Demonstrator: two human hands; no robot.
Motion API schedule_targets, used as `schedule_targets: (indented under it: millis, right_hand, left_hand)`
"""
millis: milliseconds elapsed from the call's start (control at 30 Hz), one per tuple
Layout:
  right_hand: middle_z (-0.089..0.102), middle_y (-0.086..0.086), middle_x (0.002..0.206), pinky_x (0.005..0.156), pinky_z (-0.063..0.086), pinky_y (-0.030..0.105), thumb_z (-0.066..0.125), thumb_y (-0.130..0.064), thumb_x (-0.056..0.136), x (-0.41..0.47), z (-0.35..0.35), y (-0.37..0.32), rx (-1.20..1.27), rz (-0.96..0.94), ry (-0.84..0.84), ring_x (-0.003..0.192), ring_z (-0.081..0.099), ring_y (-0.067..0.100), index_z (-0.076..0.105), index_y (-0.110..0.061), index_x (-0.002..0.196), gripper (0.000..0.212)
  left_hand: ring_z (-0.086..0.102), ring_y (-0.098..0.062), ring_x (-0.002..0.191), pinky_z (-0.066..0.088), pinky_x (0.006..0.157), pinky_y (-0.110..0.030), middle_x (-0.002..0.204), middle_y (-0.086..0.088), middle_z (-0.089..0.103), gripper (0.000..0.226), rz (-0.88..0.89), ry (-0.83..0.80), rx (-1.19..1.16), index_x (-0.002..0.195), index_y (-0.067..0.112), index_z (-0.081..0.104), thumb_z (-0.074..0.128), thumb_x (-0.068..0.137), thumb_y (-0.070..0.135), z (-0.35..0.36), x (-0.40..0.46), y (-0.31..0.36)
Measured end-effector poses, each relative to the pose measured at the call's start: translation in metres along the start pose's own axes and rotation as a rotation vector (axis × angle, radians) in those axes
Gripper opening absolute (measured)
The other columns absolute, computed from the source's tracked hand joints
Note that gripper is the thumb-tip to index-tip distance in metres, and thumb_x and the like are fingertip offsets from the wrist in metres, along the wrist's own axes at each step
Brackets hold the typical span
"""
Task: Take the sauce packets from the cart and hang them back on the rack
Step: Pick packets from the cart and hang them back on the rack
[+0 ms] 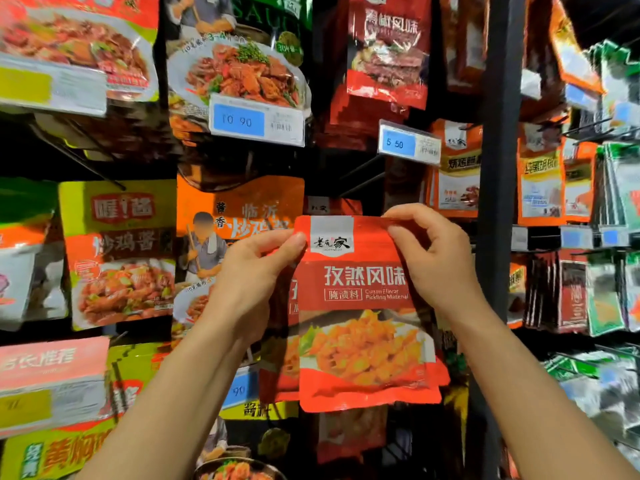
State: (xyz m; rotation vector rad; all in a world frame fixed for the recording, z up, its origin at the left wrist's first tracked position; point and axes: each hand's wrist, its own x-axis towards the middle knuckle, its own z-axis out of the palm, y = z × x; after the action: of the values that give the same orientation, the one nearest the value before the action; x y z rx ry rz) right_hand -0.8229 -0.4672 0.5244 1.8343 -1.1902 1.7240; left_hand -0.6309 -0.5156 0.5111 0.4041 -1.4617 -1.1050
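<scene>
Both hands, the left hand (249, 271) and the right hand (433, 258), held the red packet (363, 313) up against a crowded rack. Hanging packets pressed in on every side. A dark gap (349, 174) opened just above, crossed by bare hooks (360, 183). The black upright post (498, 168) walled off the right, and the price tag (408, 143) jutted overhead.

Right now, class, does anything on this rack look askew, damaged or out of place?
Nothing looks damaged or spilled. Only the red packet is off the pegs: the left hand and right hand pinch its top corners before the rack. The hanging packets tilt slightly, as loose packets do.
</scene>
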Motion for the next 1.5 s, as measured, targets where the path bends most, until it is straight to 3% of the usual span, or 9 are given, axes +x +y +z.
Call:
schedule_targets:
  millis: [400,500,600,733,833,967,1267,1433,1500]
  right_hand:
    - [0.069,-0.014,0.083,0.055,0.052,0.019,0.055,-0.012,0.092,0.029,-0.020,0.038,0.488,0.090,-0.197,0.074,0.068,0.008,0.064,-0.024,0.092,0.015]
    - [0.069,-0.012,0.085,0.057,0.053,0.019,0.056,-0.010,0.091,0.030,-0.025,0.046,0.491,0.076,-0.222,0.075,0.068,0.007,0.066,-0.022,0.093,0.016]
    - [0.069,-0.013,0.085,0.058,0.052,0.016,0.055,-0.009,0.091,0.031,-0.031,0.047,0.451,0.034,-0.273,0.079,0.067,0.005,0.065,-0.024,0.095,0.019]
    - [0.068,-0.012,0.094,0.065,0.053,0.016,0.056,-0.007,0.090,0.036,-0.035,0.045,0.387,-0.033,-0.322,0.086,0.066,0.002,0.064,-0.028,0.099,0.024]
    - [0.068,-0.011,0.096,0.065,0.053,0.016,0.057,-0.011,0.091,0.036,-0.032,0.049,0.373,-0.036,-0.283,0.087,0.066,0.003,0.065,-0.029,0.102,0.023]
    - [0.068,-0.008,0.099,0.064,0.053,0.018,0.057,-0.015,0.091,0.031,-0.027,0.054,0.389,-0.034,-0.212,0.089,0.066,0.007,0.066,-0.025,0.107,0.021]
    - [0.067,-0.010,0.095,0.065,0.054,0.018,0.055,-0.019,0.093,0.029,-0.021,0.061,0.383,-0.015,-0.095,0.086,0.066,0.006,0.063,-0.033,0.094,0.015]
    - [0.065,-0.013,0.094,0.063,0.051,0.012,0.055,-0.021,0.093,0.036,-0.021,0.066,0.326,-0.005,-0.045,0.085,0.064,0.001,0.060,-0.033,0.094,0.012]
    - [0.064,-0.014,0.093,0.063,0.050,0.010,0.055,-0.022,0.093,0.042,-0.021,0.068,0.306,0.005,-0.025,0.085,0.063,0.000,0.059,-0.034,0.093,0.012]
  left_hand:
    - [0.068,-0.018,0.061,0.057,0.053,-0.030,0.080,-0.011,0.072,0.029,-0.019,-0.054,-0.172,0.095,0.009,0.070,0.057,0.077,0.029,0.027,0.015,0.000]
    - [0.067,-0.018,0.066,0.056,0.060,-0.032,0.081,-0.009,0.073,0.023,0.123,0.034,-0.017,0.086,0.014,0.073,0.057,0.080,0.031,0.034,0.016,-0.003]
    - [0.064,-0.008,0.066,0.051,0.058,-0.022,0.074,0.002,0.073,0.017,0.339,0.219,0.192,0.083,0.016,0.072,0.057,0.089,0.024,0.040,0.021,-0.006]
    - [0.065,-0.011,0.062,0.049,0.053,-0.023,0.070,0.000,0.072,0.020,0.356,0.295,0.218,0.084,0.014,0.071,0.056,0.092,0.025,0.045,0.026,-0.007]
    - [0.065,-0.015,0.055,0.049,0.050,-0.025,0.062,-0.003,0.069,0.029,0.331,0.341,0.218,0.074,0.012,0.069,0.056,0.090,0.033,0.049,0.027,-0.010]
    - [0.066,-0.039,0.066,0.052,0.060,-0.047,0.068,-0.017,0.069,0.040,0.310,0.357,0.198,0.072,0.008,0.067,0.053,0.089,0.040,0.055,0.026,-0.015]
    - [0.068,-0.034,0.070,0.054,0.071,-0.049,0.072,-0.014,0.071,0.043,0.321,0.346,0.259,0.074,0.011,0.070,0.049,0.089,0.045,0.059,0.029,-0.023]
    - [0.069,-0.024,0.066,0.052,0.061,-0.034,0.069,-0.007,0.071,0.040,0.341,0.301,0.273,0.066,0.018,0.068,0.049,0.092,0.041,0.063,0.036,-0.023]
    - [0.070,-0.019,0.074,0.054,0.068,-0.032,0.077,-0.002,0.073,0.032,0.353,0.283,0.303,0.073,0.023,0.072,0.051,0.093,0.037,0.059,0.041,-0.023]
